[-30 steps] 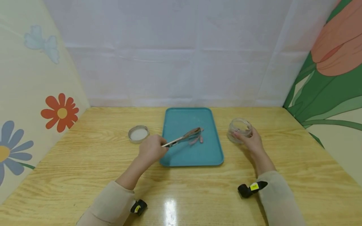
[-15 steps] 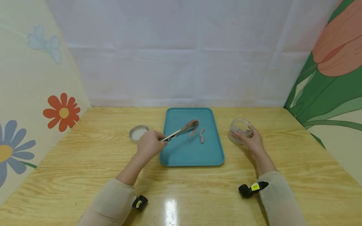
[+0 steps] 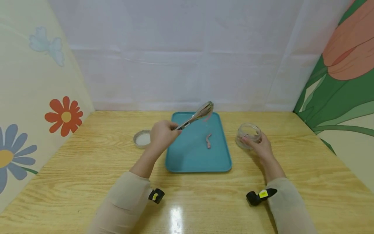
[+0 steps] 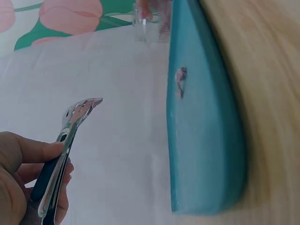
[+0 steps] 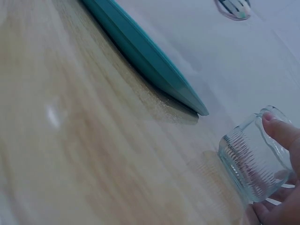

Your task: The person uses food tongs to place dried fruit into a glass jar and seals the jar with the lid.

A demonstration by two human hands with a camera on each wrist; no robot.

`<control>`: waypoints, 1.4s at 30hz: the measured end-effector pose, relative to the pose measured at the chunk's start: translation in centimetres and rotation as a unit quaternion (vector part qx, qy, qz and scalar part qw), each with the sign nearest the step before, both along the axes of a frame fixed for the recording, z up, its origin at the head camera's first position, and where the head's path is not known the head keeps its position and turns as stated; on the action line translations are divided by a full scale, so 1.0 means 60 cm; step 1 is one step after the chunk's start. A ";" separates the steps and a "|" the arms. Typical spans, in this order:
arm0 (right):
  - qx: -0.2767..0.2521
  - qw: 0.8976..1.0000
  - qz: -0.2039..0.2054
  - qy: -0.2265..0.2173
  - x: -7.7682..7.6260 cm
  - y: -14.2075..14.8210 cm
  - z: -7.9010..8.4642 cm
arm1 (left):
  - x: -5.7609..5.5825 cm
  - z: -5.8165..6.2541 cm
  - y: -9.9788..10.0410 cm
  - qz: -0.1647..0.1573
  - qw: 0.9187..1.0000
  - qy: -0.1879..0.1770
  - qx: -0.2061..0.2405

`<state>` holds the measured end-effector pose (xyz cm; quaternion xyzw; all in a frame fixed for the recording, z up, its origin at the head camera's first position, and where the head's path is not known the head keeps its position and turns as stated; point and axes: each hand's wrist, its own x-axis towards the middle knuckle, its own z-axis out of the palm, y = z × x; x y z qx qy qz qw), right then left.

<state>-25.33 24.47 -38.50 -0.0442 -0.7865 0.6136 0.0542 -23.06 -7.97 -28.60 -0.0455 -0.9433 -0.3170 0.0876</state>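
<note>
My left hand (image 3: 163, 136) grips metal serving tongs (image 3: 195, 117), raised over the far half of the blue tray (image 3: 190, 156). A thin pinkish strip (image 3: 208, 117) hangs at the tongs' slotted tips. One more pinkish, twisted strip (image 3: 208, 141) lies on the tray, right of its middle. To the right of the tray, my right hand (image 3: 262, 147) holds a clear glass jar (image 3: 243, 143) by its side, thumb near the rim. The jar stands upright on the table without a lid. Something pinkish shows through its ribbed wall (image 5: 251, 157) in the right wrist view, blurred.
A round lid (image 3: 142, 139) lies on the wooden table (image 3: 117, 126) left of the tray, partly behind my left hand. A white cloth (image 3: 163, 78) closes off the back. Printed flower panels (image 3: 347, 97) stand at both sides.
The tongs have lifted off the tray with a pinkish strip and moved up and away, then slightly right. One strip stays on the tray. My right hand and the jar have hardly moved.
</note>
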 end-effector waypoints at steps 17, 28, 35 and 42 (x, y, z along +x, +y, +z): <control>-0.001 1.000 0.001 -0.003 0.007 -0.002 0.005 | -0.026 0.013 0.095 -0.007 0.992 0.084 0.098; 0.001 1.000 -0.006 0.016 0.003 -0.003 0.001 | -0.030 -0.018 0.155 -0.009 0.988 0.081 0.131; 0.003 1.000 -0.003 0.015 -0.001 -0.003 0.002 | -0.028 -0.037 0.183 0.004 0.988 0.071 0.137; 0.000 1.000 -0.002 0.020 0.000 -0.002 0.002 | -0.026 -0.053 0.206 -0.012 0.992 0.064 0.104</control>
